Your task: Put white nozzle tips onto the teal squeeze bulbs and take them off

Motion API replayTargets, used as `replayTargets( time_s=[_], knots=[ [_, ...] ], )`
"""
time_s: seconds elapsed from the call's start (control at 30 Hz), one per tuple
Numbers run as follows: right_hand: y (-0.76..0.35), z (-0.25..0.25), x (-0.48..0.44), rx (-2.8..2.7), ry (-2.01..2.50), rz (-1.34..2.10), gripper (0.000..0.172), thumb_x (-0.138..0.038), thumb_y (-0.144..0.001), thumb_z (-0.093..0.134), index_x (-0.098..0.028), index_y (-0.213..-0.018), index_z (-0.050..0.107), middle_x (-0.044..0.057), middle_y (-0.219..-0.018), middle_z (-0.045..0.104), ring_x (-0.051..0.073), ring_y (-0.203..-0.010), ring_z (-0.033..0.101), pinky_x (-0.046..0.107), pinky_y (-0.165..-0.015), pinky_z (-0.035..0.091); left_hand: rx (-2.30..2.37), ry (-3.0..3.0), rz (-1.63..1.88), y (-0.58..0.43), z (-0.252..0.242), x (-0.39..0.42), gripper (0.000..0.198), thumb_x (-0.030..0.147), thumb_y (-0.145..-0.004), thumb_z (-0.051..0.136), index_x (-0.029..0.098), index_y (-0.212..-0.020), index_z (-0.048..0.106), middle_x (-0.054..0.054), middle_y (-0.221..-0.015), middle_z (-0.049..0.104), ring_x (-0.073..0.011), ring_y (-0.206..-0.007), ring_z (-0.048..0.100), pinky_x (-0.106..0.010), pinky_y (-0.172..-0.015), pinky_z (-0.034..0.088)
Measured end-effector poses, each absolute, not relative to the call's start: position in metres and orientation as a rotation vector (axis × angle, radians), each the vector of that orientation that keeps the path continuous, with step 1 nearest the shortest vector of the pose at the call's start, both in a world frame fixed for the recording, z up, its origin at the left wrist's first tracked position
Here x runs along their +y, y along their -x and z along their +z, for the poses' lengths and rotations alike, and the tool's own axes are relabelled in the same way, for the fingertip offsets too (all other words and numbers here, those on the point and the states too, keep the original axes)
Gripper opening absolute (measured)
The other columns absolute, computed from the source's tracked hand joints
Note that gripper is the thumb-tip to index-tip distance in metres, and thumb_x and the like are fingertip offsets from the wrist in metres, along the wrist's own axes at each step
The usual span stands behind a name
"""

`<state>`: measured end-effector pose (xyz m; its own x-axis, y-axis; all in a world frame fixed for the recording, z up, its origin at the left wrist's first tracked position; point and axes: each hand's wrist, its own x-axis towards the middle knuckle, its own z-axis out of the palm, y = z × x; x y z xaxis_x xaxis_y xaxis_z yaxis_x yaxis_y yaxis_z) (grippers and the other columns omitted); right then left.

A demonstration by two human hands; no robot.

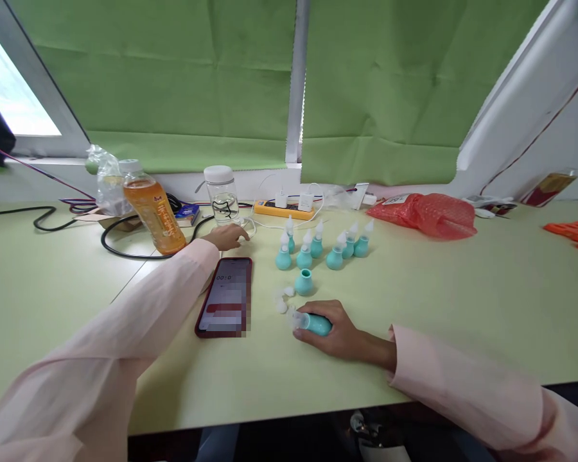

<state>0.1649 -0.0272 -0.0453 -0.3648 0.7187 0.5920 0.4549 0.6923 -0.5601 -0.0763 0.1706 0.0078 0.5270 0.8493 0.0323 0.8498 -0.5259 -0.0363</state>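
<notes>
My right hand (340, 328) lies low over the table, its fingers closed round a teal nasal aspirator (318, 325) with a clear tip pointing left. Just beyond it stands an open teal bulb (304, 283) without a tip. Small translucent pieces (282, 304) lie to the left of that bulb. Several teal aspirators with clear tips (334, 258) stand upright farther back. My left hand (226, 237) is stretched out past the phone (226, 298), fingers extended beside a white cable (251, 226); whether they touch it I cannot tell.
An orange drink bottle (154, 215) leans at the left, near a black cable (125, 255). A lidded clear jar (221, 196) and a yellow power strip (264, 208) stand at the back. To the right lie a red plastic bag (424, 215) and orange pieces (575, 232).
</notes>
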Motion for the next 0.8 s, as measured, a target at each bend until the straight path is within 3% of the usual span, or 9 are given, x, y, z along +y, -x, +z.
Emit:
replayTargets(
  time_s=[0.2, 0.33, 0.43, 0.6, 0.7, 0.8],
  knots=[
    [-0.165, -0.044, -0.028, -2.013, 0.914, 0.399, 0.018, -0.033, -0.067, 0.059, -0.019, -0.079, 0.059, 0.003, -0.071, 0.066, 0.016, -0.064, 0.061, 0.025, -0.061, 0.047, -1.52, 2.711, -0.152, 0.07, -0.001, 0.167, 0.019, 0.013, -0.069, 0.047, 0.014, -0.077, 0.064, -0.009, -0.083, 0.062, -0.0177, -0.078, 0.054, -0.023, -0.064, 0.038],
    [-0.166, -0.046, -0.029, -2.001, 0.898, 0.396, 0.019, -0.033, -0.067, 0.06, -0.018, -0.079, 0.059, 0.003, -0.07, 0.065, 0.015, -0.064, 0.061, 0.026, -0.063, 0.046, -1.395, 2.815, -0.307, 0.05, 0.005, 0.131, 0.024, 0.014, -0.073, 0.042, 0.014, -0.084, 0.063, -0.008, -0.088, 0.062, -0.0158, -0.08, 0.055, -0.023, -0.069, 0.039],
    [-0.166, -0.046, -0.028, -2.002, 0.903, 0.387, 0.02, -0.033, -0.067, 0.06, -0.018, -0.079, 0.059, 0.004, -0.072, 0.065, 0.016, -0.066, 0.06, 0.026, -0.064, 0.046, -1.268, 2.959, -0.316, 0.035, 0.0, 0.101, 0.024, 0.015, -0.07, 0.045, 0.017, -0.085, 0.063, -0.003, -0.08, 0.065, -0.0116, -0.07, 0.057, -0.019, -0.064, 0.04],
    [-0.165, -0.043, -0.025, -2.025, 0.968, 0.489, 0.019, -0.035, -0.071, 0.056, -0.017, -0.075, 0.057, 0.001, -0.065, 0.06, 0.012, -0.058, 0.054, 0.023, -0.057, 0.042, -1.293, 2.964, -0.38, 0.023, 0.006, 0.06, 0.028, 0.014, -0.07, 0.047, 0.018, -0.094, 0.06, -0.003, -0.076, 0.065, -0.0129, -0.066, 0.058, -0.02, -0.057, 0.041],
    [-0.165, -0.042, -0.025, -2.07, 0.957, 0.577, 0.018, -0.034, -0.076, 0.05, -0.017, -0.073, 0.054, -0.001, -0.06, 0.055, 0.01, -0.053, 0.048, 0.021, -0.051, 0.039, -1.381, 2.752, -0.664, 0.011, 0.021, 0.02, 0.028, 0.028, -0.082, 0.035, 0.016, -0.089, 0.059, -0.003, -0.068, 0.064, -0.0123, -0.057, 0.057, -0.023, -0.056, 0.041],
    [-0.166, -0.044, -0.025, -2.071, 0.839, 0.542, 0.013, -0.029, -0.074, 0.05, -0.017, -0.079, 0.052, 0.0, -0.066, 0.057, 0.011, -0.057, 0.051, 0.022, -0.054, 0.04, -1.234, 2.716, -0.599, -0.006, 0.023, -0.021, 0.04, 0.048, -0.077, 0.036, 0.013, -0.08, 0.057, -0.005, -0.056, 0.06, -0.0166, -0.05, 0.055, -0.025, -0.045, 0.037]
  ],
)
